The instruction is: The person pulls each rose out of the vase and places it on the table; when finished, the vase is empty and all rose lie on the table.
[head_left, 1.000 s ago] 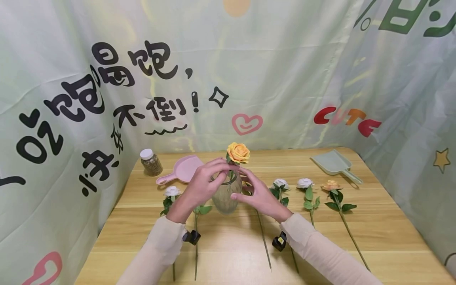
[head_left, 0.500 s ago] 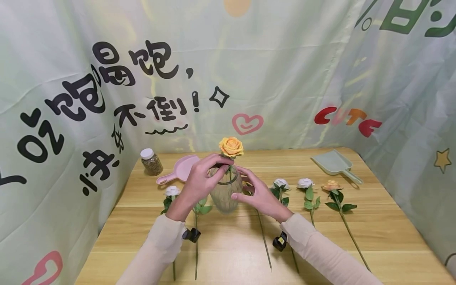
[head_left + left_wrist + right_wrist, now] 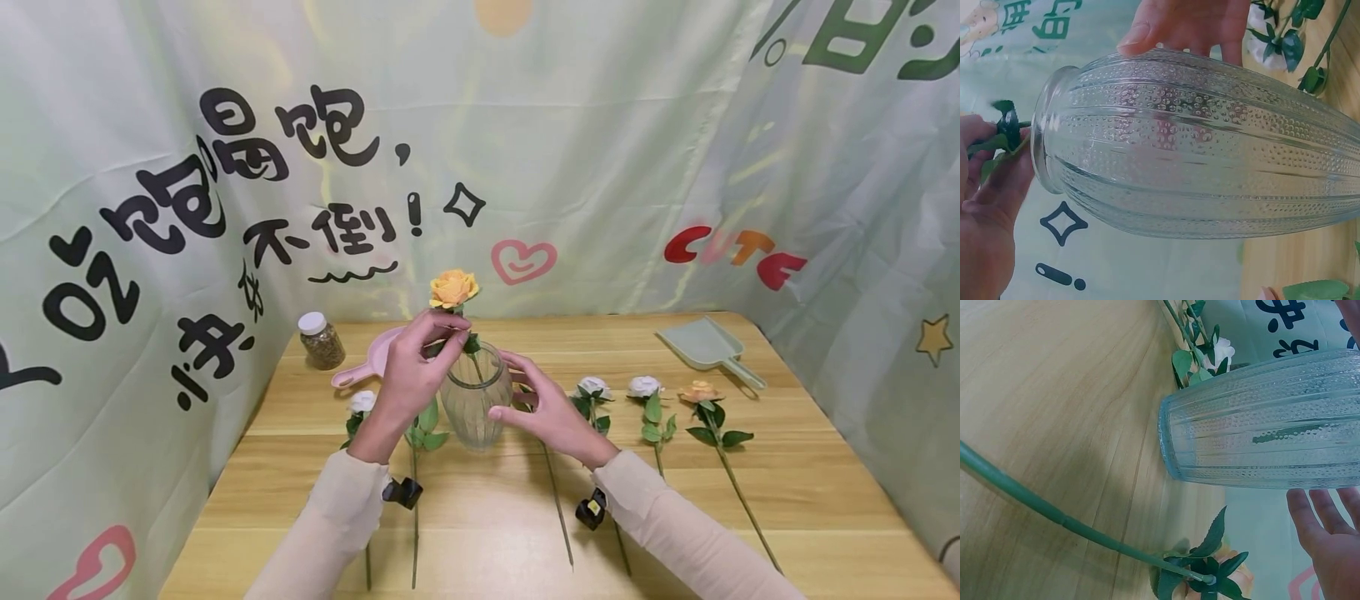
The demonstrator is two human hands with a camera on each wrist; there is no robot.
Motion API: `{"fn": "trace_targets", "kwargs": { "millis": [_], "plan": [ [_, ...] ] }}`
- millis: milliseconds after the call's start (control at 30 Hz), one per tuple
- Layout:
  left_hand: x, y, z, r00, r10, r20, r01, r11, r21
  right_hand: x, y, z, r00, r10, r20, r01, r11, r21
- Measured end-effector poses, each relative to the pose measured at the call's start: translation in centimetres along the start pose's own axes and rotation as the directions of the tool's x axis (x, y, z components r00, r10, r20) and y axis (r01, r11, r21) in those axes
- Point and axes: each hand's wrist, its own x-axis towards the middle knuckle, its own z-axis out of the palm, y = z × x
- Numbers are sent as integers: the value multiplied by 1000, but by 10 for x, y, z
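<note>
In the head view my left hand [image 3: 420,367] pinches an orange-yellow rose [image 3: 453,288] just below its bloom. Its stem runs down through the mouth of a ribbed clear glass vase [image 3: 474,408], and its leaves [image 3: 1009,134] show outside the rim in the left wrist view. A green length of stem [image 3: 1291,433] shows through the glass in the right wrist view. My right hand [image 3: 551,412] holds the vase's right side, thumb in front and fingers behind. The vase stands upright on the wooden table [image 3: 480,533].
White roses [image 3: 645,387] and another orange rose [image 3: 700,392] lie to the right. On the left lie a white rose [image 3: 362,402] and a stem [image 3: 415,533] whose bloom is hidden. A pink dustpan [image 3: 375,358], a lidded jar [image 3: 321,343] and a green dustpan [image 3: 701,342] sit at the back.
My left hand has moved left and slightly up with the rose; its bloom now stands higher and left of the vase mouth. The right hand keeps its place on the vase.
</note>
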Motion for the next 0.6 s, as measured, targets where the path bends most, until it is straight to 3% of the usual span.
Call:
{"fn": "trace_targets", "kwargs": {
  "millis": [400, 600],
  "plan": [
    [8, 10, -16, 992, -39, -122, 36, 999, -32, -1, 2, -1, 1000, -1, -9, 2, 1000, 8],
    [17, 18, -36, 971, -112, -212, 92, 990, -102, -1, 2, 0, 1000, 1, -15, -1, 1000, 6]
  ]
}}
